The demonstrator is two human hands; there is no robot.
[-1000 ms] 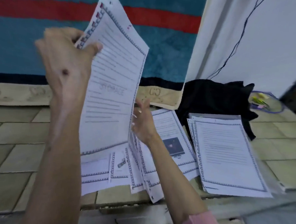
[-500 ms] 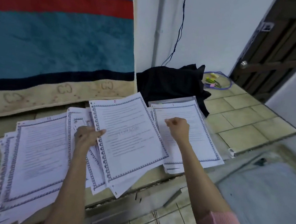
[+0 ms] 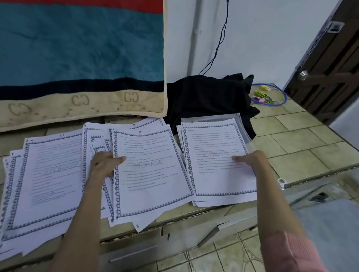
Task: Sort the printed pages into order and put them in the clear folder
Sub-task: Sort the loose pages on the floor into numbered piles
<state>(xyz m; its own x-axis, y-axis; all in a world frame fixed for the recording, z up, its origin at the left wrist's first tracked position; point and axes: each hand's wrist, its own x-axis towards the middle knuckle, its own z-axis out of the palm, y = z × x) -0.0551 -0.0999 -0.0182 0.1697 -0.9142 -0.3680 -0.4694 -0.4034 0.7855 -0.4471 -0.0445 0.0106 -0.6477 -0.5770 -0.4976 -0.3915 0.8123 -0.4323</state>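
The white bordered page marked 5 (image 3: 150, 172) was pinched at its nine-o'clock edge by the left hand (image 3: 105, 162), while the right hand (image 3: 250, 159) lay flat, fingers straight, on the page-1 stack (image 3: 217, 159) over the clear plastic folder (image 3: 242, 127). Sorting was judged underway; next, a lower-numbered page would be sought among the loose sheets (image 3: 50, 175) on the tiled table (image 3: 301, 144).

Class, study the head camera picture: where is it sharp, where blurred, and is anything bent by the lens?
Head view: the middle page numbered 5 is fairly sharp, its STORAGE watermark readable; the left pile and the sleeve smear toward the edges; the door leans, bent by the wide lens; light is soft and even, without glare on the pages.
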